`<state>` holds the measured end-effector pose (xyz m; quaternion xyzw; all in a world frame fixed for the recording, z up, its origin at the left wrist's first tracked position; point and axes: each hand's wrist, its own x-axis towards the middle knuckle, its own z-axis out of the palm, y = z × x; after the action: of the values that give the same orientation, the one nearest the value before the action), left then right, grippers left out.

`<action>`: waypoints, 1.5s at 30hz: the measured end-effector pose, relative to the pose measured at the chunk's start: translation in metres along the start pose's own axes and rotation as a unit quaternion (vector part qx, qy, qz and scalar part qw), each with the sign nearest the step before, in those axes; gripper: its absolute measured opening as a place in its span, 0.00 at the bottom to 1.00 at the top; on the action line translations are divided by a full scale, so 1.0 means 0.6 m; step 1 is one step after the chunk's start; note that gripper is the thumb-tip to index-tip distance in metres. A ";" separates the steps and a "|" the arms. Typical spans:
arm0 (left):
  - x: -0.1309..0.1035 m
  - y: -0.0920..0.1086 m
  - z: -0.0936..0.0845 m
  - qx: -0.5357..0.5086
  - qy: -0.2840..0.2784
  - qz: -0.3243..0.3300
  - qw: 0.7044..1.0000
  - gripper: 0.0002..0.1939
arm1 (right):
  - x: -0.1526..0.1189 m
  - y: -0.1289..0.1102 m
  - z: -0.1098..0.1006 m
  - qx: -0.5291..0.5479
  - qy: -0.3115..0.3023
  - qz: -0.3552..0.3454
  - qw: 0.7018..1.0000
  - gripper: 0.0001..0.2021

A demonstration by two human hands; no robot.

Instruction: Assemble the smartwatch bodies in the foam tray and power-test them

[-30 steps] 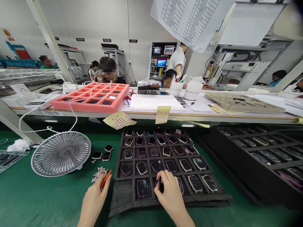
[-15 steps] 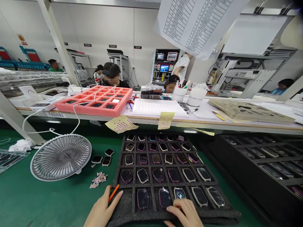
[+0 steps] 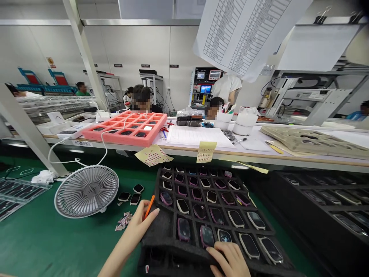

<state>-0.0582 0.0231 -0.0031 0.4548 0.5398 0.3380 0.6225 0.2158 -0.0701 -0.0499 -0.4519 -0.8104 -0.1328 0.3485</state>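
Observation:
A black foam tray [image 3: 163, 225] holds rows of smartwatches [image 3: 183, 229] with purple or silver frames, one per pocket. The pocket at its front left has no watch. My left hand [image 3: 141, 223] grips the tray's left side, thumb on top, an orange stick [image 3: 149, 206] tucked between thumb and fingers. At the front edge, my right hand [image 3: 230, 257] is closed around the rim beside a watch with a lit face [image 3: 224, 236]; its lower fingers are partly hidden. The tray's front is tilted up, and another black tray [image 3: 155, 267] shows beneath it.
A round grey fan [image 3: 86, 191] stands left on the green table. Near it lie loose watches [image 3: 135, 199] and paper scraps [image 3: 123, 221]. More black trays [image 3: 314, 215] stand at right. A shelf overhead bears a pink foam tray [image 3: 121, 129] and papers [image 3: 198, 137].
The black tray's front edge has risen, uncovering the tray below. My left hand has moved up and right with the tray's side. The whole view has shifted somewhat.

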 end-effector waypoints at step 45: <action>-0.093 0.041 0.084 -0.039 -0.151 0.303 0.940 0.14 | 0.225 -0.016 -0.053 0.088 0.089 -0.249 0.960 0.08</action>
<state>-0.0177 -0.0288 0.0405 0.6178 0.2625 0.4586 0.5824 0.1753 -0.0060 0.0664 -0.1898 -0.8712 -0.1838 0.4137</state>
